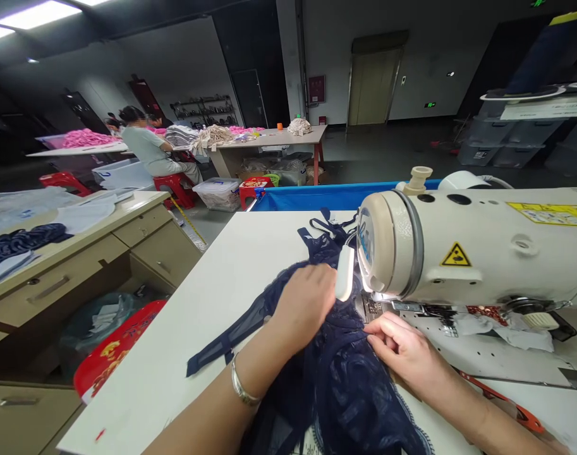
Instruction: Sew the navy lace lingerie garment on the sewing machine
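Note:
A navy sheer lace bra [359, 385] lies across the white sewing table [193, 303], with one narrow band stretched to the left and straps bunched at the back. My left hand [304, 300] is closed on the fabric left of the needle area, its fingertips partly hidden by a white lamp-like piece [345, 273]. With thumb and fingers, my right hand [396, 341] pinches the bra's edge just in front of the needle plate [372, 308]. Above the right hand is the cream sewing machine [482, 246]; its needle is hidden from view.
Orange-handled scissors [520, 411] lie right of my right forearm. A blue cloth trough [311, 198] runs behind the table. At left stands a drawer desk [93, 259] with navy fabric on it and a red stool [112, 347] beside it. A seated person [148, 145] works farther back.

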A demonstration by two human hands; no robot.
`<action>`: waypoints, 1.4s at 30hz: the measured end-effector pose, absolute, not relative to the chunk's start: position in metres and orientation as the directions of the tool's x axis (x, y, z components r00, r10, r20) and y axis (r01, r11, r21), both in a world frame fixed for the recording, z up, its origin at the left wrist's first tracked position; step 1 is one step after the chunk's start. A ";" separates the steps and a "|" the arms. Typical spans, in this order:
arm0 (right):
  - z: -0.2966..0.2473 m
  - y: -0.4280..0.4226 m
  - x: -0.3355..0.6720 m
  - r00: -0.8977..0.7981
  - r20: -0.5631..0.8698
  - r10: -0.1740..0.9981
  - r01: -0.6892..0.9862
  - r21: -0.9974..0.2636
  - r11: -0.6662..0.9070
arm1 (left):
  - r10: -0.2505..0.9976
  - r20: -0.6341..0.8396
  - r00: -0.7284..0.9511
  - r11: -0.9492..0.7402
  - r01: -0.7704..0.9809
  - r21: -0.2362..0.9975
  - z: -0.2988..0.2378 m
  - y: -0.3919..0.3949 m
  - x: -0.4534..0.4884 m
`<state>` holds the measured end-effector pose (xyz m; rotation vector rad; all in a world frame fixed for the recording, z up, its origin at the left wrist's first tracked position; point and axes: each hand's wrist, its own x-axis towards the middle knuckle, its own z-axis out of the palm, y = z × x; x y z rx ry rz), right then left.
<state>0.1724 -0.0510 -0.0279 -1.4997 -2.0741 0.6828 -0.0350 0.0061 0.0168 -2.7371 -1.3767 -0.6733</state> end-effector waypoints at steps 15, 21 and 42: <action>-0.023 -0.032 0.211 -0.229 -0.004 0.973 0.755 -0.632 0.175 | 0.648 0.065 0.759 -0.721 0.584 0.374 0.009 -0.001 -0.037; -0.007 -0.037 0.196 -0.385 0.038 0.922 0.788 -0.507 0.350 | 0.656 0.163 0.737 -0.744 0.595 0.305 -0.006 0.000 -0.030; -0.014 -0.040 0.187 -0.230 -0.221 0.948 0.614 -0.789 -0.035 | 0.569 0.325 0.755 -0.820 0.493 0.291 -0.017 -0.010 -0.005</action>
